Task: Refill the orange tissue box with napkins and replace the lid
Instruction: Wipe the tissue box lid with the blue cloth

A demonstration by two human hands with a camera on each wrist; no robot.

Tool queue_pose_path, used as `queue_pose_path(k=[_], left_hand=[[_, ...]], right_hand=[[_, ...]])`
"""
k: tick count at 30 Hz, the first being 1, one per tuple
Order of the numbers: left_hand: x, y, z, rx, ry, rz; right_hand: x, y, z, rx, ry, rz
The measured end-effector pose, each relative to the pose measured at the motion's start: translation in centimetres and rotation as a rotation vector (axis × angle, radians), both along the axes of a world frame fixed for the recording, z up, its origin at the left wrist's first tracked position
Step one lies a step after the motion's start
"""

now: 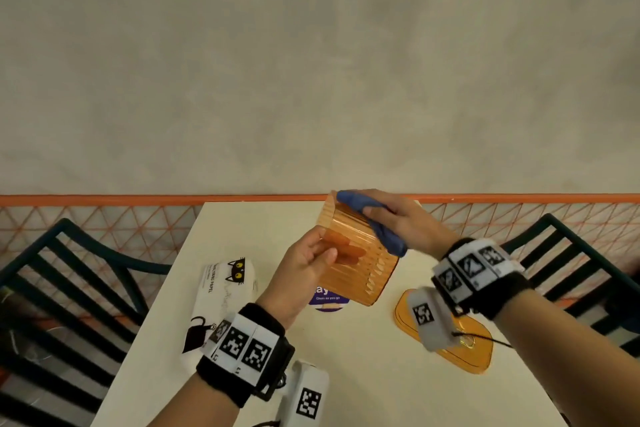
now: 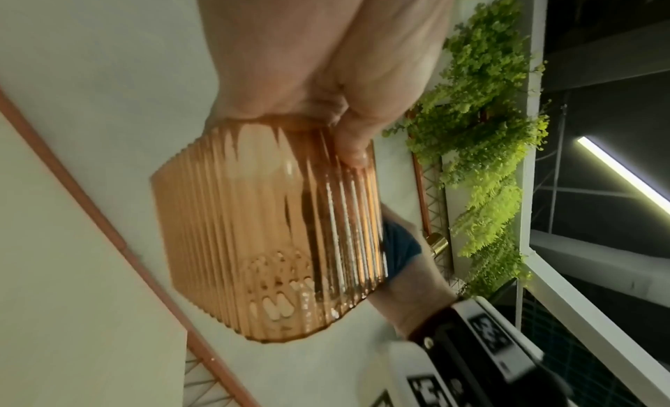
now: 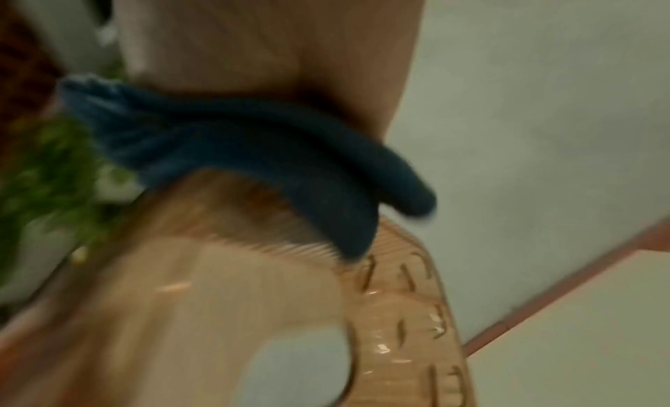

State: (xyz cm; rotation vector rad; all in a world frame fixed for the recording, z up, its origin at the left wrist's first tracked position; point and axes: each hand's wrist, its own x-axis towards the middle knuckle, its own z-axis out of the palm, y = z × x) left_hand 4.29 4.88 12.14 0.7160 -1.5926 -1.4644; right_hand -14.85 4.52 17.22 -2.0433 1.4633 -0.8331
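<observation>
While both hands hold it above the white table, the ribbed translucent orange tissue box tilts in mid-air.

Left hand grips the box's near rim, fingers showing through the plastic; right hand presses a rolled blue cloth against its upper side. Its flat orange lid lies on the table to the right, and a white napkin pack with a black cat print lies to the left.

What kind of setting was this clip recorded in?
Probably a cafe or fast-food dining area: a white table flanked by dark slat-back chairs, a round "Clean as you go" sticker on the tabletop, and hanging ferns along an orange lattice partition.
</observation>
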Motion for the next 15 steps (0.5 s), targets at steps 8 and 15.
queue_pose_path(k=[8, 15], left_hand=[[1.0, -0.7, 0.1, -0.052, 0.011, 0.051], [1.2, 0.6, 0.1, -0.128, 0.015, 0.018]], right_hand=[[3.2, 1.0, 0.7, -0.351, 0.198, 0.215], [-0.4, -0.5, 1.1, 0.160, -0.363, -0.159]])
